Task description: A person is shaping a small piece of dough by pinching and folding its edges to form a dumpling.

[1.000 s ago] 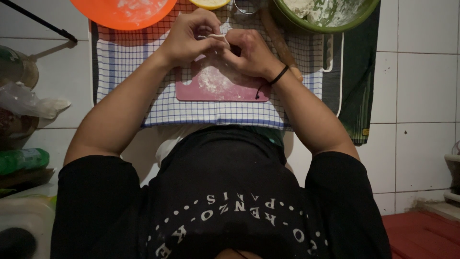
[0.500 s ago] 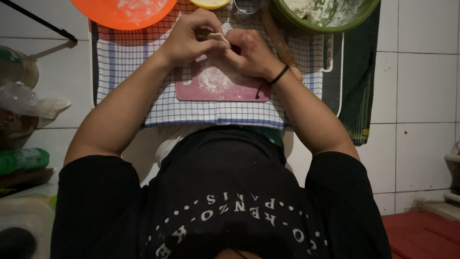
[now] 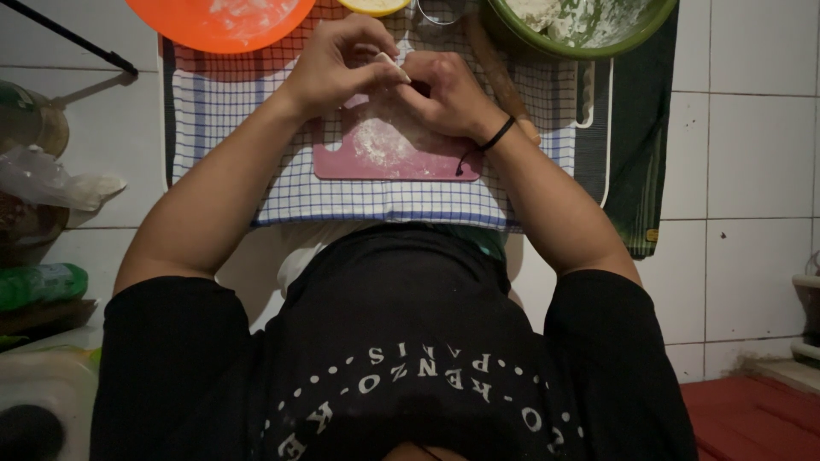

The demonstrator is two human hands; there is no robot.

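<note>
Pinching a small pale dough [image 3: 391, 61] piece between both hands, above the checked cloth [image 3: 222, 102]. Far left: orange plate [image 3: 222, 21], floured, at the cloth's top edge. Next, left hand [image 3: 337, 68]: fingers together, clamped on the dough's left side, thumb underneath. Dough held in the air over the top edge of the pink board [image 3: 384, 154], not resting on it; flour patch on the board below. Right hand [image 3: 448, 94], black wristband [image 3: 498, 135] on the wrist: fingers curled and clamped on the dough's right side. Just beyond, rolling pin [image 3: 500, 72] lying at a slant, then green bowl [image 3: 581, 34] with a pale mix.

Judged step: shaping or sealing the dough's edge. Further pinching calls for light, even pressure from both hands and small shifts along the rim, without tearing.
</note>
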